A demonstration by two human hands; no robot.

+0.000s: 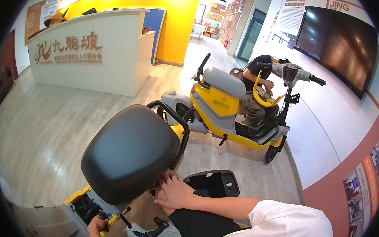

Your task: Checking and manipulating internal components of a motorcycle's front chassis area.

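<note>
Close in front of me stands a yellow scooter with a rounded black seat (130, 150) and a black grab rail (183, 136). Below the seat, its body has an opening (85, 207) with dark parts inside, edged by yellow trim. My left hand (97, 224) is at that opening, fingers curled around something too hidden to name. Close to it, a black rod (125, 219) juts out. My right hand (175, 192) lies over my bent knee beside the seat's lower edge, fingers stretched and holding nothing. A dark cordless drill (153, 232) rests on the floor between my arms.
A black plastic bin (231, 184) sits on the floor beyond my right forearm. Behind it stands another yellow scooter (214, 104) with a grey seat, where a person (256, 75) sits bent over. A white counter (89, 81) and a wall screen (339, 44) stand farther off.
</note>
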